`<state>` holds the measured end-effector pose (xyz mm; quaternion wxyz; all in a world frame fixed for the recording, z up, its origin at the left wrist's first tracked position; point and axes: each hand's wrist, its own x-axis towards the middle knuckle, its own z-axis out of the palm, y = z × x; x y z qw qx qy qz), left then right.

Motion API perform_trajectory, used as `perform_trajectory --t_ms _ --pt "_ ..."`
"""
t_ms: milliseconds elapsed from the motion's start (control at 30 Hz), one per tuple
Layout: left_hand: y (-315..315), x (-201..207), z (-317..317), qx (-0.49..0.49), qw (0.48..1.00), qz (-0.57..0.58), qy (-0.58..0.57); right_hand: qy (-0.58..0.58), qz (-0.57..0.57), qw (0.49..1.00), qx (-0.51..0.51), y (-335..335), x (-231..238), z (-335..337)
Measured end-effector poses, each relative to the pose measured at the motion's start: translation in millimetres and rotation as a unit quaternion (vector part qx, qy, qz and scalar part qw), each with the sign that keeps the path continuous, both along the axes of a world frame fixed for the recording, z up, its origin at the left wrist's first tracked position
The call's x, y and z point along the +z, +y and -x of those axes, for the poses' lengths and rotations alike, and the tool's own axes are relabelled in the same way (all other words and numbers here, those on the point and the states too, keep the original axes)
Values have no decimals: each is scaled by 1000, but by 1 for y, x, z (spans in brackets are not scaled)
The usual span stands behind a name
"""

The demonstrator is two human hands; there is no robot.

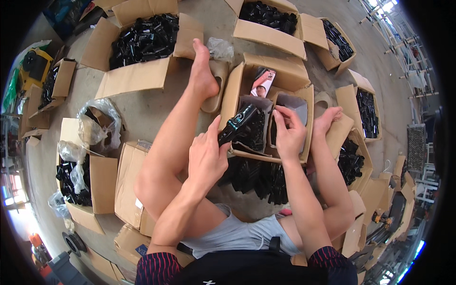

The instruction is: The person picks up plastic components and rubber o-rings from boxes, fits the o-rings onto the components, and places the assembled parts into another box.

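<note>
My left hand (207, 154) is closed around a glossy black plastic part (241, 119), which tilts up and to the right. My right hand (289, 128) pinches its thumb and fingers together over the right compartment; whatever lies between them is too small to make out. Both hands are above an open cardboard box (229, 97) between my legs. Inside it, a left liner holds small dark pieces (251, 137), and a grey-lined compartment (295, 102) sits beside it. A phone (262, 83) with a lit picture leans at the box's far side.
Several black parts (256, 178) lie in a pile just in front of the box. Open cartons of similar black parts stand around me, including a large carton (135, 80) at far left and another carton (273, 33) at the back. Clear plastic bags (102, 123) lie left. A sandal (216, 85) is by my left foot.
</note>
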<state>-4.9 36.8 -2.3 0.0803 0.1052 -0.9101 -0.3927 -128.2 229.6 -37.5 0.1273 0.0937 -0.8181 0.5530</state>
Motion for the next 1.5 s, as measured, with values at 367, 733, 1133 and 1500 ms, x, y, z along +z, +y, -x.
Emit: perform_trajectory --t_ms 367,733,1133,1500 --pt "29 -21 0 -115 990 75 32 187 -219 925 246 4 28 -37" --pt "28 -24 -5 -130 989 61 44 187 -256 898 306 -2 38 -29" --pt "28 -25 -4 -122 992 36 20 170 -274 886 333 4 34 -31" --pt "31 -23 -1 -117 993 19 27 169 -251 903 305 2 31 -35"
